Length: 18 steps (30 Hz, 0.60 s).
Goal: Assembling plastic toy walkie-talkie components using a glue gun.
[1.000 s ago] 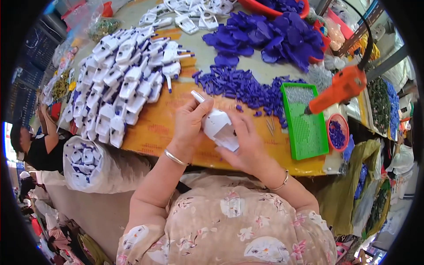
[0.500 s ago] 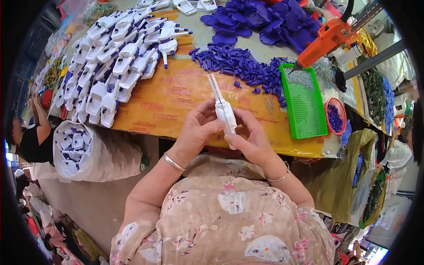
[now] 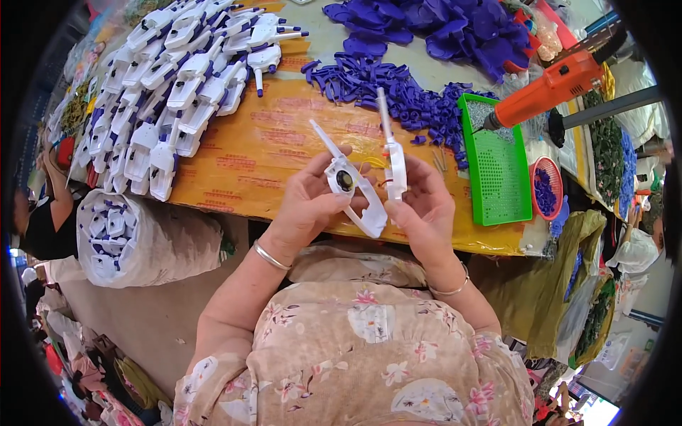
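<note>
Two halves of a white plastic casing are held apart above the table's front edge. My left hand (image 3: 302, 202) is closed on the left casing half (image 3: 365, 214), its inner side showing a round black part (image 3: 345, 180) and its narrow stem pointing up and left. My right hand (image 3: 428, 209) grips the right casing half (image 3: 396, 169), which is seen edge-on with a long slim stem pointing away from me. Thin yellow wires (image 3: 369, 162) show between the two halves, with a bit of red wire close to my right fingers.
On the left lie piled white-and-purple assembled pieces (image 3: 192, 82); a sack (image 3: 153, 241) holds more. Small purple parts (image 3: 387, 89) and large purple pieces (image 3: 455, 32) lie beyond my hands. An orange electric screwdriver (image 3: 547, 89) hangs over a green tray (image 3: 501, 181) of screws, beside a red basket (image 3: 545, 167).
The white casing, held together before, is now parted into two halves, one in each hand. My hands have moved apart, and the inside and wires show.
</note>
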Each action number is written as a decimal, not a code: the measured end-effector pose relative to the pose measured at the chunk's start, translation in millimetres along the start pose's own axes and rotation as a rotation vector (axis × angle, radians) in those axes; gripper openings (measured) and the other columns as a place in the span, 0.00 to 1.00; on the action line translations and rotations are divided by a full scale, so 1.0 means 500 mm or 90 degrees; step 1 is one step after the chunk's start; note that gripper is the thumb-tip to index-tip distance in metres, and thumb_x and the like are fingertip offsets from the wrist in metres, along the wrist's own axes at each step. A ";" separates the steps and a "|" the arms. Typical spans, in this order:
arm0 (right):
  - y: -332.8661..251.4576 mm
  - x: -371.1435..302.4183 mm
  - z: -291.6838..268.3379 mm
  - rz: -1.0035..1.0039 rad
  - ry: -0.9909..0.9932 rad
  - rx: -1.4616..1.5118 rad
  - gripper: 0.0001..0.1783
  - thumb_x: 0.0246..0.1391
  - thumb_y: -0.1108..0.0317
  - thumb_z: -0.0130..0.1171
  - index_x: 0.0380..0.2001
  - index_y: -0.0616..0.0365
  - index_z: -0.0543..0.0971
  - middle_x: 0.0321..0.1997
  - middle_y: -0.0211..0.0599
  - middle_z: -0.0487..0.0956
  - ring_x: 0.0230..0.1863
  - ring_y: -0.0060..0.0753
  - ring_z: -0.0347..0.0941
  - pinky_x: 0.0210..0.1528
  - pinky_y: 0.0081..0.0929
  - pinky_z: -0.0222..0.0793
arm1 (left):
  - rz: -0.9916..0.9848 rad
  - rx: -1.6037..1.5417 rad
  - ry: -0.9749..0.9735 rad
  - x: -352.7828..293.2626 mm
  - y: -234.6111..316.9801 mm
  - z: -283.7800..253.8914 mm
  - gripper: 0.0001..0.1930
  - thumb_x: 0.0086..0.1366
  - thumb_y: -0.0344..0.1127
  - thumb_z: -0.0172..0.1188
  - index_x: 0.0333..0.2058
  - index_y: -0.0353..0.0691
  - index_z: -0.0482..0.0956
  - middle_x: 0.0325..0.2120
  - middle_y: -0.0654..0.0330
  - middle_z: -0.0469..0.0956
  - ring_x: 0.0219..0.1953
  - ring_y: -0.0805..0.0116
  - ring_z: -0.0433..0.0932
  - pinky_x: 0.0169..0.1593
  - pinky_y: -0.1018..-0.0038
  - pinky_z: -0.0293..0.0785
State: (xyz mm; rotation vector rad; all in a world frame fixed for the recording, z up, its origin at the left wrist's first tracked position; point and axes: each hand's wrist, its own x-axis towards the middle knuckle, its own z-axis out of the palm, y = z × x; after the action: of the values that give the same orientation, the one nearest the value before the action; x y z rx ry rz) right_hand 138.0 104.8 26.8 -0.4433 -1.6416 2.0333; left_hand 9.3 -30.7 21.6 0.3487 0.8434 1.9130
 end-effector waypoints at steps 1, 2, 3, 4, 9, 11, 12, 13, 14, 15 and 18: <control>-0.002 0.003 0.005 -0.065 0.013 -0.065 0.31 0.47 0.74 0.60 0.55 0.66 0.63 0.48 0.40 0.72 0.48 0.29 0.69 0.48 0.25 0.66 | 0.012 -0.028 0.006 0.002 -0.001 0.002 0.34 0.51 0.21 0.61 0.57 0.33 0.59 0.48 0.52 0.71 0.51 0.58 0.72 0.51 0.61 0.74; 0.001 0.004 0.000 -0.064 0.015 -0.066 0.31 0.47 0.74 0.60 0.55 0.66 0.63 0.48 0.40 0.72 0.48 0.29 0.69 0.48 0.25 0.66 | 0.023 -0.021 -0.020 0.003 -0.003 -0.001 0.32 0.52 0.20 0.56 0.57 0.32 0.59 0.48 0.50 0.70 0.53 0.53 0.71 0.52 0.60 0.73; 0.006 0.005 -0.008 -0.008 -0.001 0.028 0.27 0.49 0.73 0.56 0.53 0.67 0.64 0.47 0.40 0.73 0.47 0.28 0.70 0.47 0.25 0.67 | 0.022 -0.023 -0.023 0.006 -0.001 -0.001 0.32 0.52 0.20 0.56 0.57 0.32 0.59 0.48 0.50 0.70 0.53 0.53 0.71 0.52 0.60 0.73; 0.008 0.005 -0.014 0.048 -0.016 0.122 0.23 0.52 0.73 0.52 0.52 0.67 0.65 0.46 0.41 0.74 0.45 0.28 0.71 0.47 0.25 0.68 | -0.004 -0.043 0.005 0.009 0.002 0.000 0.32 0.50 0.22 0.54 0.57 0.32 0.59 0.48 0.48 0.70 0.52 0.49 0.71 0.53 0.58 0.72; 0.003 0.008 -0.024 0.152 0.029 0.204 0.19 0.55 0.72 0.43 0.50 0.68 0.68 0.46 0.40 0.75 0.44 0.27 0.73 0.47 0.24 0.68 | -0.090 -0.051 0.066 0.020 -0.015 -0.019 0.31 0.49 0.23 0.48 0.56 0.31 0.59 0.45 0.48 0.72 0.49 0.48 0.73 0.52 0.54 0.73; 0.002 0.007 -0.014 0.135 0.047 0.245 0.19 0.55 0.72 0.43 0.49 0.67 0.68 0.45 0.39 0.75 0.44 0.28 0.73 0.47 0.23 0.68 | -0.097 0.090 0.056 0.017 -0.016 -0.006 0.31 0.52 0.23 0.49 0.57 0.31 0.58 0.45 0.51 0.73 0.47 0.59 0.75 0.47 0.66 0.74; 0.000 0.009 -0.015 0.128 0.038 0.245 0.20 0.54 0.73 0.43 0.51 0.68 0.67 0.46 0.38 0.75 0.45 0.28 0.73 0.48 0.25 0.68 | -0.114 0.173 0.051 0.016 -0.016 -0.006 0.30 0.53 0.23 0.50 0.58 0.31 0.58 0.46 0.52 0.72 0.47 0.63 0.74 0.46 0.70 0.73; 0.001 0.010 -0.019 0.125 0.038 0.241 0.20 0.54 0.73 0.43 0.51 0.68 0.67 0.46 0.38 0.75 0.45 0.28 0.73 0.48 0.25 0.68 | -0.103 0.175 0.041 0.012 -0.016 0.004 0.31 0.54 0.22 0.51 0.59 0.31 0.57 0.47 0.54 0.71 0.48 0.67 0.73 0.43 0.76 0.71; 0.005 0.011 -0.026 0.098 0.023 0.230 0.22 0.53 0.73 0.45 0.52 0.68 0.67 0.47 0.39 0.75 0.46 0.28 0.72 0.49 0.26 0.68 | -0.071 0.192 0.022 0.008 -0.014 0.017 0.29 0.55 0.24 0.52 0.58 0.30 0.58 0.48 0.55 0.70 0.46 0.69 0.72 0.44 0.76 0.70; 0.006 0.012 -0.029 0.073 0.007 0.221 0.24 0.52 0.73 0.47 0.53 0.69 0.66 0.48 0.39 0.74 0.47 0.28 0.72 0.50 0.27 0.68 | -0.039 0.210 0.006 0.003 -0.013 0.025 0.28 0.56 0.25 0.53 0.57 0.29 0.59 0.49 0.57 0.69 0.43 0.70 0.72 0.45 0.77 0.69; -0.013 0.018 -0.046 -0.002 -0.105 0.157 0.28 0.45 0.74 0.56 0.53 0.69 0.67 0.50 0.40 0.73 0.49 0.29 0.70 0.52 0.28 0.66 | 0.105 0.470 0.065 -0.004 -0.008 0.019 0.24 0.56 0.24 0.54 0.54 0.31 0.63 0.46 0.59 0.70 0.45 0.69 0.70 0.48 0.75 0.67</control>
State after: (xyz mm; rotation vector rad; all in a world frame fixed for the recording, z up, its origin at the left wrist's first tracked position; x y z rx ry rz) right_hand 143.8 129.5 28.4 -0.1903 -1.4515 2.2849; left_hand 18.2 -27.3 25.8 0.7836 1.6251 1.7126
